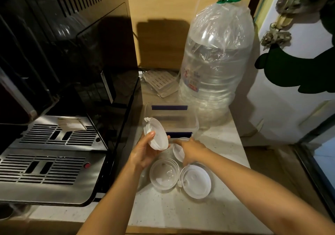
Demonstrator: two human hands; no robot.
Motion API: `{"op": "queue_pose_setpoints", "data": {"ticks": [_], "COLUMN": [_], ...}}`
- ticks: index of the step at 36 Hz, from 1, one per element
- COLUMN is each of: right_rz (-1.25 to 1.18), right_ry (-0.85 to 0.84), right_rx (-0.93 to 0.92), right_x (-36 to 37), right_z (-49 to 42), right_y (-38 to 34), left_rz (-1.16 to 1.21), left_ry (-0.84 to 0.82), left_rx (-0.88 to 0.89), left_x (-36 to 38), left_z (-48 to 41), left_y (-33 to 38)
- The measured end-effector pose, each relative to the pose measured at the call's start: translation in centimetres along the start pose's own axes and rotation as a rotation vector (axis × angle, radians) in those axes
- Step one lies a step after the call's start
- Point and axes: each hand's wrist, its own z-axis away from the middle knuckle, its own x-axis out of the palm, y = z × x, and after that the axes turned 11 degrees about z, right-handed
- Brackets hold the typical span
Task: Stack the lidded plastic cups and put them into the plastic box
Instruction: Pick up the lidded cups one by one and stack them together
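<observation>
My left hand (143, 153) holds a clear lidded plastic cup (156, 134) tilted on its side above the counter, just in front of the clear plastic box (194, 124) with dark blue clasps. My right hand (192, 149) lies over a second lidded cup (177, 152) on the counter, fingers curled around its far rim. Two more lidded cups rest closer to me: one (164, 175) upright at the left, one (196, 181) at the right, touching each other. The box is open on top.
A big clear water bottle (215, 62) with a green cap stands behind the box. A black appliance with a steel drip tray (49, 162) fills the left. A white wall and door edge (290, 107) bound the right. Slatted plastic pieces (159, 82) lie at the back.
</observation>
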Motion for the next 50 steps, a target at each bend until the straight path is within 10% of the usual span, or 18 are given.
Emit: {"op": "queue_pose_setpoints", "data": {"ticks": [17,50], "right_rz": [-0.308,-0.085], "right_ry": [0.218,0.276], "right_rx": [-0.225,-0.604], "right_x": [-5.7,-8.3], "right_z": [6.7,8.2], "right_y": [3.1,1.6], "left_rz": [-0.045,-0.334], "left_ry": [-0.045,-0.314], "left_rx": [-0.061,-0.074], "left_x": [0.8,4.4], "left_z": [-1.3,0.2], "left_y": [-0.6,0.1]}}
